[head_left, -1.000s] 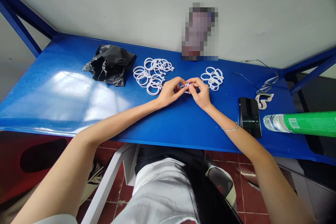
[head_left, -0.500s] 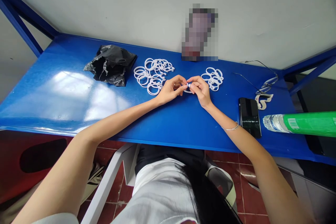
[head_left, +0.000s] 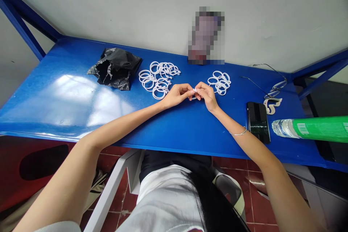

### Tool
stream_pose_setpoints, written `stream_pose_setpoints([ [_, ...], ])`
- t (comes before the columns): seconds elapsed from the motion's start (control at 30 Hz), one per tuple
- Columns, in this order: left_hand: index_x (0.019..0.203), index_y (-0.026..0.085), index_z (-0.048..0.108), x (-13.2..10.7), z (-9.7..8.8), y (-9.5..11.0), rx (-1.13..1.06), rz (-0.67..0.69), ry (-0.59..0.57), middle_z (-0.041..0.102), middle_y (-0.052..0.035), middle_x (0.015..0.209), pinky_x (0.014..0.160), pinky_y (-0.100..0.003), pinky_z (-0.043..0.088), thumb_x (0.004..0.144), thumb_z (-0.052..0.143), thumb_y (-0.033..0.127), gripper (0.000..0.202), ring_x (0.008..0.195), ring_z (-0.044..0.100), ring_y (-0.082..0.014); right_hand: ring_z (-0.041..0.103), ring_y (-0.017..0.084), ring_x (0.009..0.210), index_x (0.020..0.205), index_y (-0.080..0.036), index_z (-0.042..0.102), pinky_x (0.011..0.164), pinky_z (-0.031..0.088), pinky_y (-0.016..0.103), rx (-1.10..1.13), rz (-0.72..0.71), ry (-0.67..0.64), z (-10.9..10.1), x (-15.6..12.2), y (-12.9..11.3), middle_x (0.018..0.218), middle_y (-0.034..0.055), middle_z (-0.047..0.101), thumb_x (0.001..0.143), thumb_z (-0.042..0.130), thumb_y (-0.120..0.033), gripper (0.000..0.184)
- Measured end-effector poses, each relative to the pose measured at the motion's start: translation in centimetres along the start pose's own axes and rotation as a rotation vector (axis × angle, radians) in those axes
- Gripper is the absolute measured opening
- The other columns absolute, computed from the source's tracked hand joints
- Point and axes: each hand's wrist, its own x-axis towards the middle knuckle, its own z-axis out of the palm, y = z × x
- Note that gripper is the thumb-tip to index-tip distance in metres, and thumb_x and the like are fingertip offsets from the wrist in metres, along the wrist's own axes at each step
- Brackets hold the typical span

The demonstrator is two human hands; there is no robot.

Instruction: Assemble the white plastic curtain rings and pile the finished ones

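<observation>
Left hand [head_left: 178,95], right hand [head_left: 208,97] close together, fingers [head_left: 187,87] pinched (forearms [head_left: 133,121] angled inward).

The tabletop [head_left: 163,127] looks smooth and glossy, the bag [head_left: 119,61] crinkled, shiny plastic, the rings [head_left: 221,82] smooth plastic.

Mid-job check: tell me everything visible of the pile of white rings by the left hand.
The pile of white rings is a loose, overlapping spread of thin, plastic-looking hoops, several with small knobby bits. It lies on the blue table, between the black bag and the left hand. I can't tell the exact count, or whether the hand touches the nearest ring.
</observation>
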Motion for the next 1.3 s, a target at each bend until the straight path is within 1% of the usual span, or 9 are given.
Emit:
stream_pose_setpoints([
  [0.13, 0.079, 0.01, 0.059, 0.0, -0.2, -0.2, -0.028, -0.013, -0.046, 0.061, -0.0025, 0.062, 0.045, -0.017, 0.034, 0.082, 0.059, 0.054, 0.044, 0.046, 0.046, -0.0052, 0.04, 0.009, 0.046, 0.064, -0.017, 0.051, 0.048, 0.031, 0.023, 0.015, 0.022, -0.064, -0.1, 0.1, 0.0, 0.055, -0.0025, 0.048, 0.086, 0.05, -0.038, 0.031],
  [0.3, 0.077, 0.01, 0.059, 0.2, -0.5, -0.3, -0.05, 0.001, -0.058, 0.055, 0.0002, 0.059, 0.048, -0.018, 0.036, 0.08, 0.061, 0.055, 0.044, 0.05, 0.046, -0.0062, 0.041, 0.009, 0.047, 0.064, -0.016, 0.054, 0.047, 0.03, 0.023, 0.057, 0.055, -0.117, -0.4, 0.2, 0.3, 0.058, -0.0013, 0.051, 0.085, 0.051, -0.039, 0.031],
  [0.47, 0.075, 0.009, 0.061, 0.2, -0.6, -0.1, -0.038, 0.006, -0.091, 0.057, -0.002, 0.065, 0.05, -0.018, 0.035, 0.079, 0.061, 0.055, 0.046, 0.055, 0.047, -0.0073, 0.041, 0.01, 0.049, 0.063, -0.016, 0.057, 0.049, 0.033, 0.024, 0.063, 0.038, -0.165, -0.7, 0.2, 0.8, 0.058, -0.0005, 0.052, 0.083, 0.052, -0.04, 0.032],
  [0.67, 0.074, 0.009, 0.062, 0.2, -0.8, -0.3, -0.035, 0.021, -0.115, 0.056, -0.0018, 0.063, 0.05, -0.019, 0.034, 0.081, 0.059, 0.054, 0.046, 0.055, 0.044, -0.0072, 0.044, 0.011, 0.054, 0.065, -0.016, 0.059, 0.053, 0.035, 0.024, 0.082, 0.031, -0.194, -1.0, 0.3, 0.9, 0.062, 0.0002, 0.054, 0.082, 0.056, -0.041, 0.031],
  [0.8, 0.074, 0.009, 0.063, 0.4, -1.0, -0.4, -0.088, 0.037, -0.139, 0.058, -0.0027, 0.065, 0.052, -0.019, 0.036, 0.082, 0.058, 0.055, 0.046, 0.056, 0.046, -0.0076, 0.044, 0.011, 0.055, 0.062, -0.014, 0.061, 0.053, 0.035, 0.024, 0.107, 0.051, -0.225, -1.0, 0.5, 0.6, 0.065, 0.0016, 0.056, 0.086, 0.052, -0.041, 0.037],
  [1.0, 0.074, 0.01, 0.065, 0.4, -1.2, -0.3, -0.128, 0.029, -0.181, 0.058, -0.0025, 0.063, 0.052, -0.02, 0.038, 0.081, 0.059, 0.055, 0.046, 0.055, 0.048, -0.0081, 0.045, 0.011, 0.055, 0.062, -0.015, 0.062, 0.052, 0.036, 0.023, 0.122, 0.068, -0.278, -1.3, 0.7, 0.6, 0.064, 0.0021, 0.058, 0.086, 0.054, -0.046, 0.041],
  [1.13, 0.074, 0.01, 0.065, 0.2, -1.3, -0.1, -0.1, 0.011, -0.212, 0.056, -0.0022, 0.06, 0.051, -0.021, 0.037, 0.082, 0.058, 0.055, 0.046, 0.054, 0.048, -0.0086, 0.048, 0.011, 0.055, 0.059, -0.015, 0.061, 0.05, 0.036, 0.022, 0.087, 0.093, -0.296, -1.3, 0.7, 0.5, 0.065, 0.0028, 0.06, 0.085, 0.055, -0.052, 0.045],
  [1.3, 0.074, 0.01, 0.064, 0.1, -1.3, 0.2, -0.075, 0.022, -0.217, 0.054, -0.0012, 0.058, 0.05, -0.02, 0.035, 0.083, 0.057, 0.054, 0.046, 0.052, 0.046, -0.0075, 0.048, 0.011, 0.054, 0.06, -0.015, 0.061, 0.049, 0.037, 0.022, 0.053, 0.062, -0.297, -1.2, 0.7, 0.2, 0.061, 0.0023, 0.059, 0.084, 0.056, -0.054, 0.046],
])
